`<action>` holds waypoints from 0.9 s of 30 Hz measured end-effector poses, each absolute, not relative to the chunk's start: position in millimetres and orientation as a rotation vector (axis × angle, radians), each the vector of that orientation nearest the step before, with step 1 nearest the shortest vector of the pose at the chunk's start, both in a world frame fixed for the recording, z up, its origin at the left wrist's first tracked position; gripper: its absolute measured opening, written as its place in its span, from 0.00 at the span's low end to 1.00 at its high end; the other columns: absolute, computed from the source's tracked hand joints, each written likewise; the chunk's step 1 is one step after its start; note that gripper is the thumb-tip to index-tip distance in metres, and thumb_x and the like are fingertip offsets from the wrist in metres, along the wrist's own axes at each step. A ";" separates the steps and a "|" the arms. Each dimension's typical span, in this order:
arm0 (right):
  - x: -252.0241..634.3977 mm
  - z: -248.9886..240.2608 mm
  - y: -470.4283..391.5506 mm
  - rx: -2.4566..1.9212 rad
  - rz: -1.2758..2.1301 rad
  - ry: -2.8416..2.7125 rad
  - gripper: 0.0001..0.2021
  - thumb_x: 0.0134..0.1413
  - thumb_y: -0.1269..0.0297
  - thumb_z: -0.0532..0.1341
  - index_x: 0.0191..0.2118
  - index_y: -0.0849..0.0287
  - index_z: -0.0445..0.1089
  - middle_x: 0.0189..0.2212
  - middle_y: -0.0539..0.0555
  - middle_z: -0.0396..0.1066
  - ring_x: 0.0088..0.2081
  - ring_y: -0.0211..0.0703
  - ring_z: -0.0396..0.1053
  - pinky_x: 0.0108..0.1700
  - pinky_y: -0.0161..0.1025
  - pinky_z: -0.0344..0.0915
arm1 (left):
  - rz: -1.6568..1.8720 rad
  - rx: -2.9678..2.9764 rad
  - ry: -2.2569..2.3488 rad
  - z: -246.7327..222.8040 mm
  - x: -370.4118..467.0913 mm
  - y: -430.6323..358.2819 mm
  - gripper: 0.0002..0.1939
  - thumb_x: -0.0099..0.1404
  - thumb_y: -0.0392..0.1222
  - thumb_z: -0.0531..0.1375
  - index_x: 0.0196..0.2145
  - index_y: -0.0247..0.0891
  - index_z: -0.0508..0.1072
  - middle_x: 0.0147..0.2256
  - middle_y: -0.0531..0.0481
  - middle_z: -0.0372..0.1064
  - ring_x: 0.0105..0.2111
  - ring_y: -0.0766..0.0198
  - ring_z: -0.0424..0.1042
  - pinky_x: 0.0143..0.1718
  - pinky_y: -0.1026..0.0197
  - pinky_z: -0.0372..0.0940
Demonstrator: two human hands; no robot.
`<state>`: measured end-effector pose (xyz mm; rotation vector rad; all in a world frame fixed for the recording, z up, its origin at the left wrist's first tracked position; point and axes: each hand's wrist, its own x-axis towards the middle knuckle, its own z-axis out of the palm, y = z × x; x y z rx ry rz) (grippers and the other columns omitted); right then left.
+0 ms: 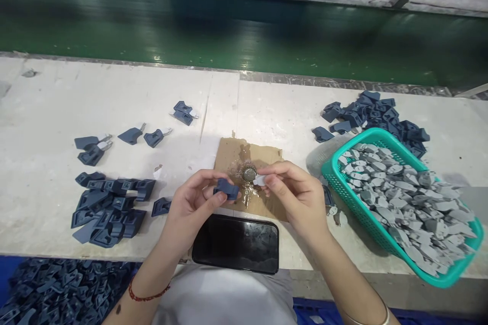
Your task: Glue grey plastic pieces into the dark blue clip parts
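Note:
Between the fingers of my left hand (198,195) is a dark blue plastic part (227,189). My right hand (295,193) pinches a small light grey plastic piece (260,180) by one end. The grey piece is beside a small round pot of liquid (249,174), and I cannot tell whether they touch. Under the pot lies a brown cardboard sheet (224,155), wet and stained around it. The blue part and the grey piece are apart, a short gap between them.
A green basket (360,233) full of grey pieces stands at the right, with a heap of blue parts (375,111) behind it. Left are grouped blue parts (110,208) and several with grey pieces attached (131,135). A phone (236,244) lies in front; a green conveyor belt (213,30) runs behind.

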<state>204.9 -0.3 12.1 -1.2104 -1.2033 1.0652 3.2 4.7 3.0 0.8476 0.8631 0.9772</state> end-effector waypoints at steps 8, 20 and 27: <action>201.5 11.6 -5.3 -1.134 1.083 -1.256 0.08 0.61 0.73 0.66 0.40 0.51 0.78 0.33 0.46 0.80 0.33 0.31 0.77 0.36 0.27 0.72 | 0.973 0.761 0.903 5.0 4.4 7.4 0.07 0.62 0.40 0.72 0.39 0.42 0.81 0.34 0.52 0.79 0.34 0.70 0.78 0.33 0.75 0.71; 198.7 13.2 -7.5 -1.125 0.870 -1.459 0.07 0.61 0.73 0.66 0.41 0.53 0.77 0.37 0.51 0.81 0.39 0.40 0.78 0.41 0.38 0.75 | 0.903 0.729 0.915 9.9 6.2 5.2 0.06 0.64 0.43 0.71 0.40 0.43 0.83 0.31 0.52 0.82 0.32 0.65 0.83 0.33 0.72 0.75; 201.6 13.8 -4.9 -1.045 0.904 -1.545 0.10 0.63 0.76 0.64 0.43 0.52 0.75 0.40 0.50 0.77 0.46 0.39 0.75 0.49 0.40 0.72 | 0.866 0.734 0.968 11.6 4.9 5.1 0.11 0.62 0.47 0.71 0.40 0.40 0.83 0.29 0.49 0.82 0.31 0.62 0.82 0.33 0.69 0.76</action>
